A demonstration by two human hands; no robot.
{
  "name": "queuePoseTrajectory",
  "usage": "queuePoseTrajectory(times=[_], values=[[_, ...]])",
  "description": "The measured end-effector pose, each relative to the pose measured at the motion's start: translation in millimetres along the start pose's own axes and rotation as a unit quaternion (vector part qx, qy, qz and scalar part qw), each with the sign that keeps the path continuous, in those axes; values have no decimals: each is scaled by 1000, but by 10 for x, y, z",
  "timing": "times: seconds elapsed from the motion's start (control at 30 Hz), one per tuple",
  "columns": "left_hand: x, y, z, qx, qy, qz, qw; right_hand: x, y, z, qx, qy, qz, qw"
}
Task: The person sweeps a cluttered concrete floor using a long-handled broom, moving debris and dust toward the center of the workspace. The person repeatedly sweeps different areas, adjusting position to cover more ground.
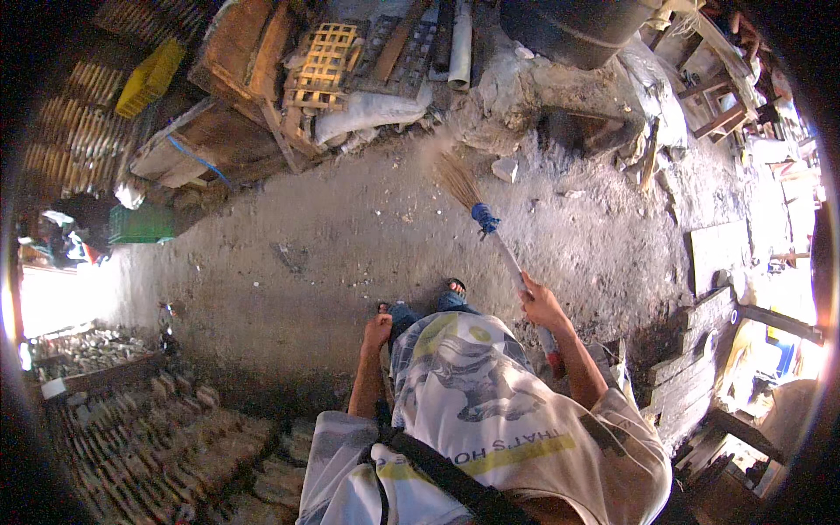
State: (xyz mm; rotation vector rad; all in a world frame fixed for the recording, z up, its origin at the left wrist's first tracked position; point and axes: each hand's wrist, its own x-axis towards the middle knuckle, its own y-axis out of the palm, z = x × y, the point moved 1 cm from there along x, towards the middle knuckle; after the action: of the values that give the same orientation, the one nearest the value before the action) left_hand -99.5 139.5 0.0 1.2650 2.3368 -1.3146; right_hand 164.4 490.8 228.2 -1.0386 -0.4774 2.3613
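A stick broom [505,249] with a pale handle is gripped in my right hand [543,303]. Blue binding [484,216] wraps the base of its brown bristles [459,180], whose blurred tips reach the floor near the rubble at the far side. The handle's red end [554,364] sticks out below my right hand, beside my shirt. My left hand [377,330] hangs by my left thigh with its fingers curled; nothing can be seen in it. Dirt and small bits lie scattered over the rough concrete floor [315,262].
Along the far side stand a wooden box [246,52], a yellow plastic crate [325,65], a pipe [461,46], a white sack [374,115] and a large dark vessel [571,26]. A green crate [141,224] stands left. Stacked slabs [164,440] fill the lower left; wooden boards [689,361] stand right.
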Motion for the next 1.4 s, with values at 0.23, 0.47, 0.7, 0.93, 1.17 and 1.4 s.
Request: queuePoseTrajectory(times=[0.23,0.47,0.7,0.93,1.17,1.4], values=[[0,-36,-22,11,26,-10,1000,292,-227,396,-98,-99,-144,980],[55,240,428,100,100,-77,987,919,315,-110,-44,19,-53,997],[-144,-161,-268,-17,-21,15,1000,142,346,-726,-33,27,34,998],[214,38,-113,24,60,-15,998,-647,-419,57,57,-19,-83,995],[341,195,-391,-9,70,27,997,-58,-1049,291,-27,-8,-243,970],[270,319,-45,18,149,-25,988,39,-88,-815,-44,-75,-211,974]])
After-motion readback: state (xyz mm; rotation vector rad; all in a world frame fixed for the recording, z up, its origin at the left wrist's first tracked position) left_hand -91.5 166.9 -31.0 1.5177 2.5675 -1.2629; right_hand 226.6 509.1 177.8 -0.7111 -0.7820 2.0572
